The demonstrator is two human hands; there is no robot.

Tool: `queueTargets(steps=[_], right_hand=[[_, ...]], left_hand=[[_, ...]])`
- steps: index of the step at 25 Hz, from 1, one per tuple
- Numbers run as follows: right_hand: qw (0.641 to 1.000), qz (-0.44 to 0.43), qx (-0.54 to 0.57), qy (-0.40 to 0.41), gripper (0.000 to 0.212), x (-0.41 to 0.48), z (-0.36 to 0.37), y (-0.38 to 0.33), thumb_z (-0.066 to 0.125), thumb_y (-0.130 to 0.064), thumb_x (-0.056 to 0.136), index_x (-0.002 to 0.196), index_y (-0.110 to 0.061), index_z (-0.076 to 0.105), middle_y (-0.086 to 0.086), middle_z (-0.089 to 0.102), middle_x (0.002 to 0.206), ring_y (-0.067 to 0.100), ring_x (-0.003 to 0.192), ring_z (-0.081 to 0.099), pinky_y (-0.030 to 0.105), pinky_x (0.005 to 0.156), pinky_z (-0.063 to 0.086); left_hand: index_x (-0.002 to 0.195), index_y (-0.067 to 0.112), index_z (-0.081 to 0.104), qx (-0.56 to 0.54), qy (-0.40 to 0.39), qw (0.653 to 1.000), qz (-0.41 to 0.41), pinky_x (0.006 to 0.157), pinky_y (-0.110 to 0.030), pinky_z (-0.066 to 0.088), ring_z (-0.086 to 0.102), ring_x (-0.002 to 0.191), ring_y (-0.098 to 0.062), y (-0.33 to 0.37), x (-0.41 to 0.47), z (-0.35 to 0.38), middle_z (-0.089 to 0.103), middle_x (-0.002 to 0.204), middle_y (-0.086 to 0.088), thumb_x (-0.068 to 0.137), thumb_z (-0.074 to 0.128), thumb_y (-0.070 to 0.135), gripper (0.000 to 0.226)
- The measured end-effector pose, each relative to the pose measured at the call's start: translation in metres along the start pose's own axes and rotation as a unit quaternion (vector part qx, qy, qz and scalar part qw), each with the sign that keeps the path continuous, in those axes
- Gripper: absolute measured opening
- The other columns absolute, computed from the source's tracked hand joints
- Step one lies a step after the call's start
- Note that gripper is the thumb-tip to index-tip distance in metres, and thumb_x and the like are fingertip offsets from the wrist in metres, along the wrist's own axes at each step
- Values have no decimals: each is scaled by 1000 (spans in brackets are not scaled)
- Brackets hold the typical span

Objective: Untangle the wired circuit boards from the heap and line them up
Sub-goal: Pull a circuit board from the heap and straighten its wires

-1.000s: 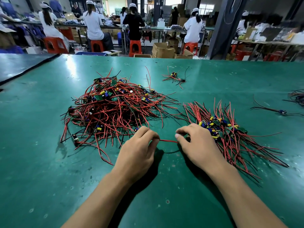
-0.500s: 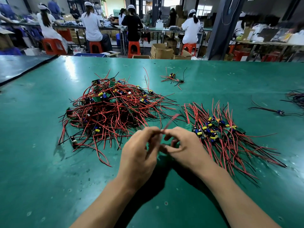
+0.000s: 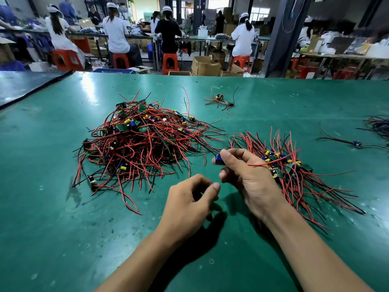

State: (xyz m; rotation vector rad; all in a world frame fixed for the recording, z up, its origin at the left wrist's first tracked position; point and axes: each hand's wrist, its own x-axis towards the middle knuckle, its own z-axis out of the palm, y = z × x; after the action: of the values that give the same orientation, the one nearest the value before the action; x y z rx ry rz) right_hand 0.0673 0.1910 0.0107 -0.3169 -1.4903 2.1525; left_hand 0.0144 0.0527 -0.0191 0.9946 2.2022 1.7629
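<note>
Right grip: my right hand (image 3: 248, 175) pinches one wired board (image 3: 219, 160) above mid-table, its red lead trailing right.
Left grip: my left hand (image 3: 189, 201) is loosely curled, nothing seen in it.
Hidden: board mostly behind my fingers; dark wire bundle (image 3: 379, 125) cut by the right edge.
Heap (image 3: 143, 142): left of centre.
Lined-up boards (image 3: 299, 175): right of centre.
Surface: scuffed green table (image 3: 63, 228); workers (image 3: 116, 32) on red stools (image 3: 169, 62) beyond its far edge.

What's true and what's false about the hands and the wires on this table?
1. The right hand holds a small wired board. True.
2. The tangled heap lies right of both hands. False: it lies to their left; the lined-up boards lie on the right.
3. The table is green. True.
4. The left hand grips a red wire. False: it holds nothing.
</note>
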Motion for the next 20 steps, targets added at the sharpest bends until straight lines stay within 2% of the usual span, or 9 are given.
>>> queueTargets(steps=[2,4,6,9,10,12,14,17,20], right_hand=[[998,44,-5,-48,42,-3,1,-2,80,-38,65,92,-9,65,7,71,77,11,45,50,19,44,42],[992,82,-37,-90,38,-5,2,0,73,-46,71,89,-12,72,3,66,70,9,42,44,17,41,34],[985,102,-82,-111,37,-7,2,0,65,-49,80,91,-17,78,0,63,67,8,42,40,16,42,30],[976,111,-140,-127,35,-8,1,1,60,-45,88,100,-17,78,1,62,69,8,48,45,16,45,34],[974,109,-150,-130,35,-9,1,1,60,-44,89,102,-17,77,1,64,70,8,53,50,16,48,39],[974,98,-156,-135,34,-10,1,2,63,-44,87,103,-17,76,0,67,73,9,60,56,19,53,46],[979,88,-143,-119,31,-10,2,1,70,-42,82,96,-15,77,0,68,71,7,56,57,18,50,47],[981,65,-165,-72,24,-7,-1,3,80,-45,72,75,-22,74,-2,63,64,10,52,49,19,47,39],[983,42,-168,-58,28,-4,-4,6,81,-47,68,69,-21,71,-2,61,62,8,51,45,19,48,38]], left_hand=[[75,11,65,-137,-15,987,-86,46,-25,44,54,44,-18,1,4,-1,69,64,-4,98,57,27,29],[71,7,65,-290,-13,941,-175,41,-25,44,53,42,-23,4,8,-5,64,63,-17,97,54,33,39],[68,6,68,-352,-31,906,-233,40,-23,41,53,40,-24,6,10,-11,59,58,-19,86,59,48,47],[90,5,73,-310,-109,922,-204,44,-23,44,61,46,-25,4,10,-18,66,65,-18,82,66,54,50],[93,4,72,-308,-123,924,-189,45,-22,46,63,49,-24,3,10,-20,68,69,-18,83,68,50,47],[85,7,71,-316,-136,923,-171,47,-21,48,65,52,-22,2,9,-21,71,76,-18,81,71,38,31],[77,13,71,-317,-125,928,-154,49,-21,49,64,53,-21,2,7,-18,72,80,-18,77,73,31,18],[79,8,68,-307,-82,938,-135,53,-23,49,62,58,-20,-2,7,-15,72,83,-21,70,78,29,25],[81,9,67,-299,-79,942,-132,54,-23,51,66,64,-22,-4,6,-13,73,85,-22,70,78,28,25]])
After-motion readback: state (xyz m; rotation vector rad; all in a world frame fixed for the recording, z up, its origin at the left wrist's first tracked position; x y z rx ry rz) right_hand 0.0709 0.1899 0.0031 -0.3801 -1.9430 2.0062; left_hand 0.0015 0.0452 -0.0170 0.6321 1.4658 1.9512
